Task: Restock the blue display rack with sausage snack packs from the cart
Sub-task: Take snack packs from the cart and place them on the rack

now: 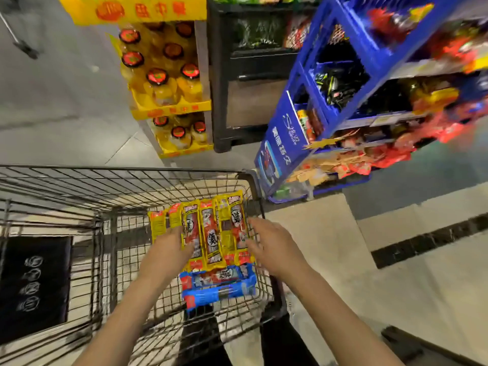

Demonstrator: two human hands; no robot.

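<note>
Head view looks straight down into a wire cart (79,186), where both bare arms reach in. The left hand (169,247) lies over the near end of a fan of yellow sausage snack packs (208,231); its fingertips vanish under the packs, so it seems to be gripping them, though the curl of the fingers is hidden. The right hand (269,244) is just to the right of the same packs, fingers spread and fairly straight, their tips at the packs' edge and against the cart's wire side; motion blur keeps me from saying whether they actually touch. Just nearer the person than the left hand, under the yellow fan, lie blue snack packs (219,285), partly covered. Beyond the right hand and off to its right stands the blue display rack (280,143), tilted in this wide lens, its upper shelves cut by the frame edge and its red and orange goods smeared beyond reading. Beyond the left hand stands a yellow stand of bottles (169,83), its top cropped.
</note>
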